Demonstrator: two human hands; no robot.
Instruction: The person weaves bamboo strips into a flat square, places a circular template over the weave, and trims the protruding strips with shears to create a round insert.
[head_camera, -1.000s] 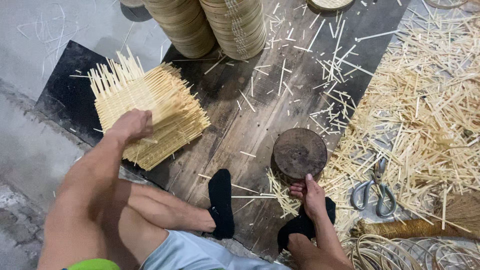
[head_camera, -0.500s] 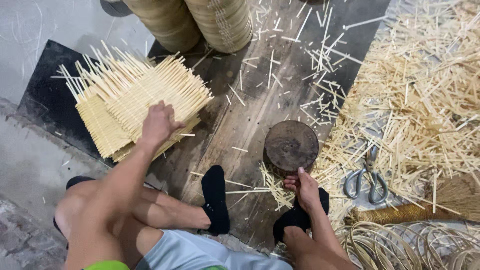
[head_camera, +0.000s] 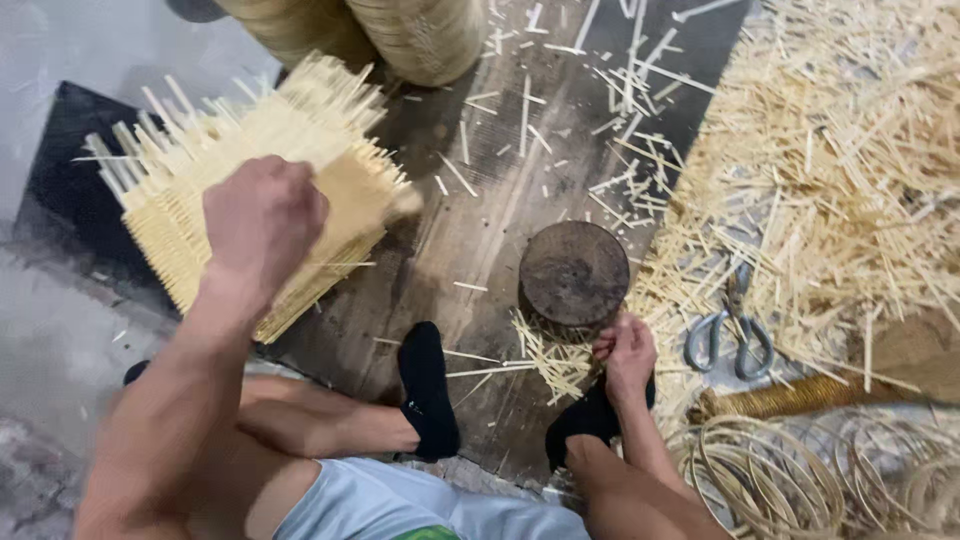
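Fingers (head_camera: 290, 195) of left hand (head_camera: 262, 222) curled down on the woven mat (head_camera: 330, 150) lying on the dark floor board (head_camera: 480, 250). Right hand (head_camera: 625, 352) closed around a bundle of strips (head_camera: 545, 352), just beside the round wooden block (head_camera: 573, 273). Scissors (head_camera: 730, 335) nearby among the scattered scraps (head_camera: 850, 180), coiled hoops (head_camera: 780, 480) at lower right.

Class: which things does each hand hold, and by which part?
Left hand grips the woven bamboo mat at its middle; right hand pinches thin bamboo strips by one end.

No packages, labels, signs or screens show anywhere here, as far as this slightly blurred overhead view lets me tell
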